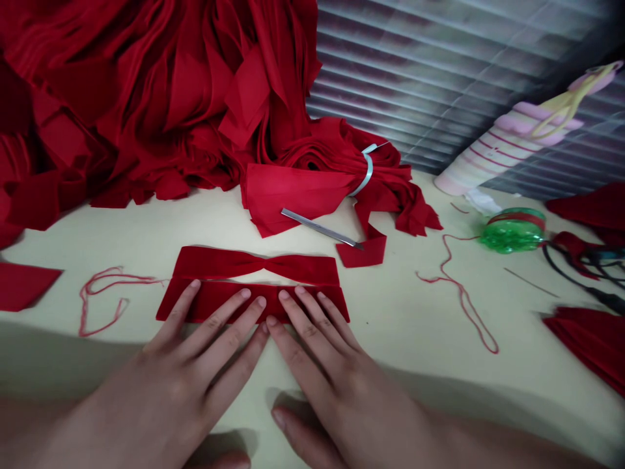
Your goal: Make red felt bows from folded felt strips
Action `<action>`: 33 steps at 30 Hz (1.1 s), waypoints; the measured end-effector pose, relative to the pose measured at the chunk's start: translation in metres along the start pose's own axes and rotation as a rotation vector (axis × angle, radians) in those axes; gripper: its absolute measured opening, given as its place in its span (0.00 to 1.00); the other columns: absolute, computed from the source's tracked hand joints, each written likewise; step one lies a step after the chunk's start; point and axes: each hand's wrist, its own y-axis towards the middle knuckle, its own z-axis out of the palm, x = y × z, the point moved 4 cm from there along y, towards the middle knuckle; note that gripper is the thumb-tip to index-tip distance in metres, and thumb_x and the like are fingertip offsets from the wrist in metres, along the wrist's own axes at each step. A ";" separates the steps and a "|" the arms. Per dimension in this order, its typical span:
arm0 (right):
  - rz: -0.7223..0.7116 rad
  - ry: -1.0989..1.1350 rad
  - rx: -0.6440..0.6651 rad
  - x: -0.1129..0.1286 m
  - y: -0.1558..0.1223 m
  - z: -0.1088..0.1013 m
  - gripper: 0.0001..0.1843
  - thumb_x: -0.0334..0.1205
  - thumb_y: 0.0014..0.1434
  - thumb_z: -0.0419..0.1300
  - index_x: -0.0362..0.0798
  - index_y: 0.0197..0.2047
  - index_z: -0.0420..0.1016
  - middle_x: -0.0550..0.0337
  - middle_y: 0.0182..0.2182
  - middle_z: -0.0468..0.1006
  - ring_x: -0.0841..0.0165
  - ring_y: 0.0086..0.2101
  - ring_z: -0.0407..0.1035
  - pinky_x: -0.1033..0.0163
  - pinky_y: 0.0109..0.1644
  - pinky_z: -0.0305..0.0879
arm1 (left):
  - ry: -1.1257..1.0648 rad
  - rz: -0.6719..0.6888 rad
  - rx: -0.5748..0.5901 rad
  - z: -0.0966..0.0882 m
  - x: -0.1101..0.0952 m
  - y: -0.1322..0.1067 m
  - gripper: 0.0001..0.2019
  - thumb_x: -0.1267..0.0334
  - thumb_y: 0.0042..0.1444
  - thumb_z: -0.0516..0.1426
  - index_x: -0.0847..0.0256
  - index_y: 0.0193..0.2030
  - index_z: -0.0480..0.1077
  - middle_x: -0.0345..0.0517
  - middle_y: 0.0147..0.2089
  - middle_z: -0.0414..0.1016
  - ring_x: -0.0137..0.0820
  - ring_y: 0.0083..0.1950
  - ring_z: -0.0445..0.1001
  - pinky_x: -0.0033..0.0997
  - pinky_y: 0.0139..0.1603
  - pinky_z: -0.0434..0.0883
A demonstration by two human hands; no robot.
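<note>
Two strips of red velvet lie flat on a cream tabletop (400, 326), one just above the other. The upper strip (256, 266) narrows to a pinched waist at its middle, like a bow. My left hand (195, 345) rests spread on the left half of the lower strip (254, 303), fingertips on the velvet. My right hand (317, 358) lies the same way on its right half. The two hands nearly meet at the thumbs, and neither grips anything.
A large heap of red cloth (146, 98) rises behind, beside a bundle (336, 169) tied with a pale blue band. A flat metal strip (317, 228) lies on red fabric. Loose red thread (459, 293), a green plastic spool (512, 229) and red cloth stacks (590, 345) sit nearby.
</note>
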 end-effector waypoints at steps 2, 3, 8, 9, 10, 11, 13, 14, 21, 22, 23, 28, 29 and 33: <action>0.001 0.001 -0.002 0.000 0.000 0.000 0.32 0.48 0.63 0.50 0.35 0.64 0.58 0.33 0.63 0.55 0.45 0.63 0.46 0.40 0.60 0.57 | -0.004 -0.004 -0.002 0.000 0.000 0.000 0.36 0.38 0.58 0.47 0.57 0.68 0.52 0.48 0.68 0.55 0.40 0.67 0.56 0.39 0.69 0.34; 0.001 0.001 -0.002 0.000 0.000 0.000 0.32 0.48 0.63 0.51 0.36 0.64 0.58 0.33 0.63 0.55 0.45 0.63 0.46 0.40 0.60 0.57 | -0.007 -0.009 0.002 0.000 0.000 0.000 0.36 0.38 0.58 0.48 0.56 0.67 0.52 0.48 0.68 0.55 0.40 0.67 0.56 0.38 0.69 0.34; -0.001 0.007 -0.001 -0.001 0.000 0.000 0.32 0.48 0.64 0.50 0.35 0.64 0.58 0.32 0.63 0.55 0.44 0.63 0.46 0.40 0.60 0.58 | -0.010 -0.011 -0.014 0.000 0.000 0.000 0.36 0.38 0.57 0.48 0.56 0.67 0.52 0.47 0.67 0.56 0.40 0.67 0.55 0.39 0.69 0.36; -0.001 0.007 0.000 -0.001 0.001 0.000 0.32 0.48 0.64 0.50 0.35 0.64 0.58 0.32 0.63 0.55 0.44 0.63 0.46 0.40 0.60 0.58 | -0.011 -0.012 -0.013 0.000 0.000 0.000 0.36 0.38 0.57 0.48 0.56 0.67 0.52 0.48 0.67 0.56 0.40 0.67 0.56 0.40 0.69 0.37; 0.000 0.005 -0.002 -0.001 0.001 0.000 0.31 0.48 0.64 0.50 0.35 0.64 0.58 0.32 0.63 0.55 0.44 0.63 0.46 0.40 0.59 0.58 | -0.012 -0.011 -0.011 0.000 0.000 0.000 0.36 0.38 0.57 0.48 0.56 0.68 0.52 0.48 0.67 0.57 0.41 0.67 0.56 0.41 0.69 0.38; 0.002 0.004 -0.005 -0.001 0.001 0.000 0.32 0.48 0.64 0.50 0.35 0.64 0.58 0.32 0.63 0.55 0.44 0.63 0.46 0.40 0.59 0.58 | -0.013 -0.012 -0.009 0.000 0.000 0.000 0.36 0.38 0.57 0.48 0.56 0.68 0.51 0.48 0.67 0.57 0.41 0.66 0.57 0.41 0.69 0.38; 0.001 0.002 -0.005 -0.001 0.001 0.000 0.32 0.48 0.64 0.50 0.35 0.64 0.58 0.32 0.63 0.55 0.44 0.63 0.46 0.40 0.59 0.58 | -0.012 -0.012 -0.007 0.000 0.000 0.001 0.36 0.38 0.57 0.48 0.56 0.68 0.51 0.48 0.67 0.57 0.41 0.66 0.57 0.41 0.69 0.38; 0.001 0.003 -0.001 -0.001 0.001 0.000 0.32 0.48 0.64 0.50 0.35 0.64 0.58 0.32 0.63 0.55 0.44 0.63 0.46 0.40 0.59 0.58 | -0.011 -0.011 -0.010 -0.001 0.000 0.001 0.36 0.38 0.57 0.48 0.56 0.68 0.52 0.48 0.67 0.57 0.40 0.67 0.56 0.40 0.70 0.37; -0.001 0.010 0.008 0.000 0.001 0.000 0.32 0.48 0.63 0.50 0.35 0.64 0.58 0.33 0.63 0.55 0.44 0.63 0.46 0.40 0.60 0.58 | 0.023 0.005 0.014 -0.001 0.000 0.001 0.34 0.41 0.58 0.49 0.56 0.67 0.52 0.47 0.68 0.56 0.39 0.67 0.55 0.39 0.70 0.35; -0.001 0.010 0.008 0.000 0.001 0.000 0.32 0.48 0.63 0.50 0.35 0.64 0.59 0.33 0.63 0.55 0.44 0.63 0.46 0.40 0.60 0.58 | 0.020 0.003 0.015 -0.001 0.000 0.000 0.35 0.40 0.58 0.48 0.56 0.68 0.52 0.47 0.68 0.55 0.39 0.68 0.55 0.38 0.70 0.34; 0.000 0.010 0.010 0.000 0.001 0.000 0.32 0.48 0.63 0.50 0.35 0.64 0.59 0.32 0.63 0.55 0.44 0.63 0.46 0.40 0.60 0.58 | 0.017 -0.004 0.016 -0.001 0.000 0.000 0.35 0.39 0.58 0.48 0.56 0.68 0.52 0.47 0.68 0.55 0.39 0.68 0.54 0.38 0.70 0.34; 0.003 0.012 0.016 0.000 0.000 0.000 0.33 0.48 0.63 0.51 0.35 0.64 0.57 0.32 0.63 0.54 0.44 0.63 0.45 0.39 0.60 0.57 | 0.019 0.007 0.007 -0.002 0.000 0.001 0.36 0.39 0.58 0.48 0.58 0.68 0.51 0.49 0.68 0.54 0.40 0.68 0.54 0.38 0.69 0.33; 0.004 0.010 0.015 0.000 0.000 -0.001 0.33 0.48 0.63 0.51 0.35 0.64 0.57 0.32 0.63 0.54 0.44 0.63 0.45 0.39 0.60 0.57 | 0.017 0.005 0.013 -0.002 0.001 0.001 0.36 0.39 0.58 0.48 0.58 0.68 0.51 0.49 0.68 0.54 0.40 0.68 0.54 0.38 0.69 0.33; 0.001 0.012 0.019 0.000 0.000 -0.001 0.32 0.47 0.63 0.51 0.35 0.64 0.58 0.32 0.63 0.54 0.44 0.63 0.45 0.40 0.60 0.57 | 0.001 0.008 0.031 -0.001 0.002 0.000 0.36 0.41 0.58 0.49 0.57 0.68 0.49 0.50 0.69 0.51 0.40 0.68 0.53 0.39 0.69 0.32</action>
